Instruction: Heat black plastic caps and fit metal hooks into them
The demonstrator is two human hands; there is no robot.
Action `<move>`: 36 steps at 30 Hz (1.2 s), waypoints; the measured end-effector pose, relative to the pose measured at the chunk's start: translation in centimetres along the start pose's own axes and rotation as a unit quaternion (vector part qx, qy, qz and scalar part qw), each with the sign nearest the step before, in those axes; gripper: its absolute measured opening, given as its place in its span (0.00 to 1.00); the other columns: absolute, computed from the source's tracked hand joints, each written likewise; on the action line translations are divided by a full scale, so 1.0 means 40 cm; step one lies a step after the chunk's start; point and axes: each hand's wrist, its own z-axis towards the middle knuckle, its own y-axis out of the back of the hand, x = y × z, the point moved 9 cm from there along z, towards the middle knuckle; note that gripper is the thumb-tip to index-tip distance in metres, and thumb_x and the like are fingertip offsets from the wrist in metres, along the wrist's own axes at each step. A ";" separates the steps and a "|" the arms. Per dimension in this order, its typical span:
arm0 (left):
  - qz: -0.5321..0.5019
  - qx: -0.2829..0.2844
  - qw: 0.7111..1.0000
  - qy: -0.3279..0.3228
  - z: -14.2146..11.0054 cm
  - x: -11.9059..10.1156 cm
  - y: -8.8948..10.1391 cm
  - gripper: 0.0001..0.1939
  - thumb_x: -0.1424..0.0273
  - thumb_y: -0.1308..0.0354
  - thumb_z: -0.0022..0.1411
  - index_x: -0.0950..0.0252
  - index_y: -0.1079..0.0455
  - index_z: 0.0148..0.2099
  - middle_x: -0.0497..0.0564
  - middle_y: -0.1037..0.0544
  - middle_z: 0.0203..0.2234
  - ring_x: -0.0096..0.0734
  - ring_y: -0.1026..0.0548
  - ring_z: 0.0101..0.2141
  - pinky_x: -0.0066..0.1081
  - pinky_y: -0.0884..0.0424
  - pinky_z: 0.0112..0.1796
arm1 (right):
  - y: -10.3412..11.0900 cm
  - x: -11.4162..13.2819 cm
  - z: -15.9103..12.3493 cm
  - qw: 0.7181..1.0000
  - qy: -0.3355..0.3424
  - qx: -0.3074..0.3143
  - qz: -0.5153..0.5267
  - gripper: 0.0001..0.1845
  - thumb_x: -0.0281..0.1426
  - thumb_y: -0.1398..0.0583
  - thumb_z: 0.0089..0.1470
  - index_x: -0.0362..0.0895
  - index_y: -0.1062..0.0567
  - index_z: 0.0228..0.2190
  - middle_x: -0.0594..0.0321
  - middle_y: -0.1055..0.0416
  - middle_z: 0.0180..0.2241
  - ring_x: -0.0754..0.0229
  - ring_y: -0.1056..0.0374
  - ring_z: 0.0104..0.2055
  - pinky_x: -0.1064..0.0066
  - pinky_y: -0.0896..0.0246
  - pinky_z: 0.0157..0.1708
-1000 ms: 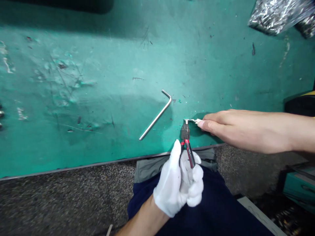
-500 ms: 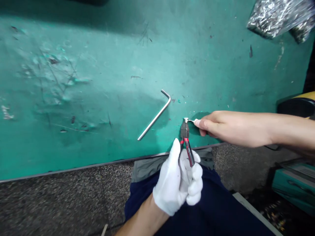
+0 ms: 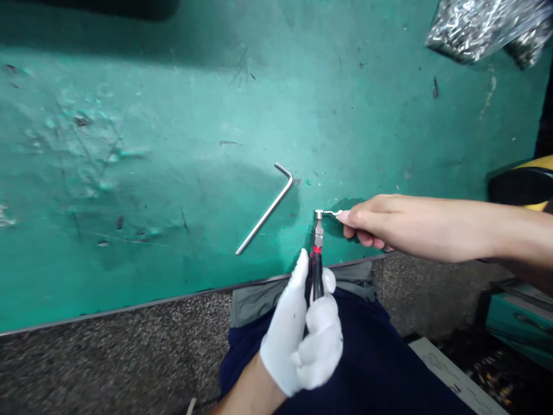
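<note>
While the gloved left hand [image 3: 302,340] is curling closed around the red-and-black pliers [image 3: 318,265], their tips are touching a small metal fitting [image 3: 318,214] over the green worktop [image 3: 194,121]. The bare right hand [image 3: 389,222] is pinching a thin metal piece [image 3: 330,213] at the fitting's right. Farther left, an L-shaped hex key [image 3: 265,215] is lying; far right, a clear plastic bag [image 3: 466,29] is holding shiny metal parts.

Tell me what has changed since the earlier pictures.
The left hand has rolled the pliers about their length: their flat side faced up, now a narrow edge does. Nothing was let go. The right hand still pinches the small metal part at the pliers' tip; the hex key lies unmoved.
</note>
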 end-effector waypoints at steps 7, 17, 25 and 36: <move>0.037 0.022 0.999 -0.022 0.003 -0.006 -0.004 0.28 0.51 0.58 0.72 0.63 0.24 0.38 0.42 0.34 0.13 0.18 0.45 0.09 0.24 0.31 0.13 | 0.002 -0.016 0.004 0.999 -0.044 0.012 0.010 0.33 0.55 0.54 0.65 0.45 0.21 0.38 0.59 0.24 0.35 0.54 0.31 0.36 0.66 0.38 0.34; 0.043 0.012 0.999 -0.022 0.005 -0.007 -0.002 0.26 0.52 0.55 0.71 0.64 0.23 0.37 0.43 0.31 0.13 0.20 0.38 0.09 0.25 0.30 0.12 | 0.000 -0.015 0.002 0.998 -0.062 0.018 0.004 0.32 0.54 0.55 0.66 0.43 0.22 0.39 0.56 0.25 0.36 0.53 0.32 0.36 0.65 0.39 0.32; 0.029 0.009 0.999 -0.010 0.004 -0.007 0.002 0.29 0.51 0.60 0.73 0.64 0.23 0.38 0.46 0.28 0.15 0.24 0.32 0.10 0.27 0.28 0.13 | 0.006 -0.001 0.005 0.999 -0.042 0.013 -0.009 0.33 0.54 0.55 0.65 0.43 0.22 0.37 0.56 0.25 0.35 0.52 0.31 0.35 0.64 0.38 0.33; 0.042 -0.021 0.999 -0.002 0.001 -0.002 0.010 0.25 0.49 0.52 0.70 0.63 0.23 0.38 0.46 0.26 0.16 0.26 0.30 0.11 0.27 0.29 0.12 | 0.003 0.004 0.008 0.995 -0.044 0.037 -0.083 0.33 0.51 0.59 0.67 0.44 0.23 0.36 0.55 0.26 0.35 0.51 0.31 0.36 0.62 0.39 0.34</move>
